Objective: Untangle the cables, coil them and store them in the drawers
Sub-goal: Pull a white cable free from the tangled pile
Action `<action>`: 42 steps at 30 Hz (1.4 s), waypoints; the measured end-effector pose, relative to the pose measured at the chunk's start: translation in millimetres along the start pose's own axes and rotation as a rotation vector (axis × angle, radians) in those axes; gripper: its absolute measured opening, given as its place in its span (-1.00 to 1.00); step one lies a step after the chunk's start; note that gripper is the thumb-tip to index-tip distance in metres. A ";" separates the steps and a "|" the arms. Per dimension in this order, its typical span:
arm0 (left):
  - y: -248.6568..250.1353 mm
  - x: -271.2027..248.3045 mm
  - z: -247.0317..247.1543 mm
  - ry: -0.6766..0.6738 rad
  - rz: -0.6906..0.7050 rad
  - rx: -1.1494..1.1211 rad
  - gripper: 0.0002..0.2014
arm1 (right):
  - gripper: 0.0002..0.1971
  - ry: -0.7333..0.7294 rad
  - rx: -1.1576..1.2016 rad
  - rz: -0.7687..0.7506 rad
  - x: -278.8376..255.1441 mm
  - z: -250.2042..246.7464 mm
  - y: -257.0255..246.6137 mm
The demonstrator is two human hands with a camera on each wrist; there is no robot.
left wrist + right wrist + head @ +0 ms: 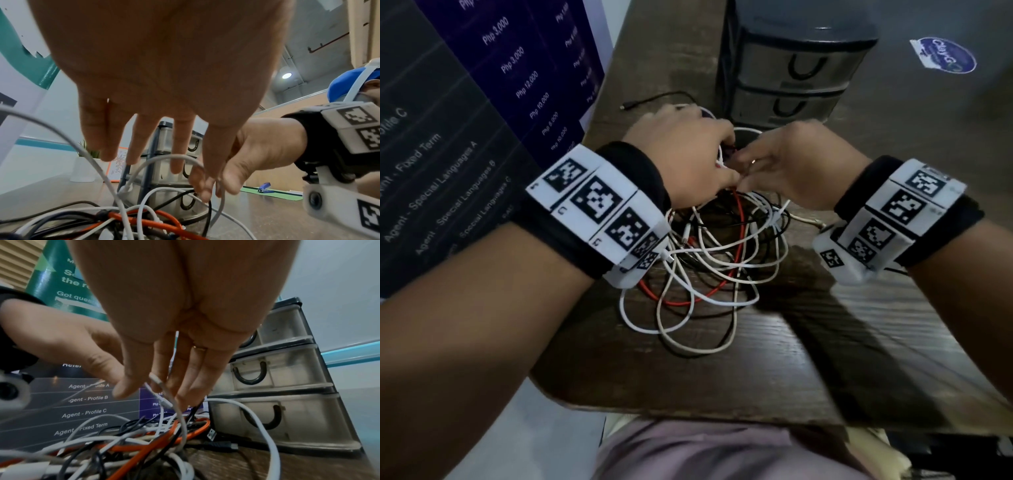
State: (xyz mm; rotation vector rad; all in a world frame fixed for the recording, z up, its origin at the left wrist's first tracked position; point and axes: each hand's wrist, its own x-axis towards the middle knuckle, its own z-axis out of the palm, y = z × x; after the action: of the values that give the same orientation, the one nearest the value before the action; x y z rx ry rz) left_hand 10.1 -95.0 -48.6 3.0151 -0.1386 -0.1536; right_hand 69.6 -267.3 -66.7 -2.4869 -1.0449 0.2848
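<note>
A tangle of white, black and orange-red cables [715, 260] lies on the wooden table [722, 370], also low in the left wrist view [131, 222] and the right wrist view [144, 443]. Both hands meet over its far side. My left hand [722, 168] points fingers down with a white cable loop [164, 158] between thumb and fingers. My right hand [750, 164] pinches a pale cable near its white connector [154, 376] between thumb and fingers. The dark drawer unit [791, 68] stands just behind, with its visible drawers pushed in.
A loose black cable [654, 99] lies left of the drawers. A black USB plug [211, 434] rests at the unit's foot. A printed banner [465, 120] stands along the table's left side. A potted plant [84, 168] sits farther back.
</note>
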 end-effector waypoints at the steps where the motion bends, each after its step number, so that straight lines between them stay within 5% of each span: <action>1: -1.2 1.8 1.7 -0.005 0.002 0.022 -0.48 | -0.72 -0.016 0.004 0.028 0.5 -2.6 -0.4; 8: -1.3 15.8 1.0 0.055 0.033 -0.122 -0.66 | -0.85 0.176 -0.120 0.225 11.0 -12.1 9.5; 16: -9.0 40.1 2.2 0.052 -0.107 -0.361 -0.71 | -0.72 0.122 -0.096 0.463 24.4 6.4 30.9; 21: -15.5 53.7 22.5 0.025 -0.103 -0.248 -0.61 | -0.84 0.247 0.043 0.374 18.9 -1.7 21.2; 26: -21.9 57.1 34.1 -0.020 -0.102 -0.256 -0.95 | -0.80 0.295 0.152 0.233 10.2 -17.3 2.7; 37: -27.5 47.3 28.1 0.029 -0.063 -0.399 -0.96 | -0.74 0.571 0.259 0.118 0.3 -22.9 -6.8; 42: -23.5 43.7 28.9 0.092 -0.055 -0.401 -0.80 | -0.75 0.548 0.125 0.109 7.2 -26.3 -13.5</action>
State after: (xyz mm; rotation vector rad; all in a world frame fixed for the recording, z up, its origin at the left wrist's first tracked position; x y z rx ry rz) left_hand 52.3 -79.3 -84.2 2.6208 -0.0130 -0.0406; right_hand 75.2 -261.7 -37.4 -2.3103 -0.6434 -0.2814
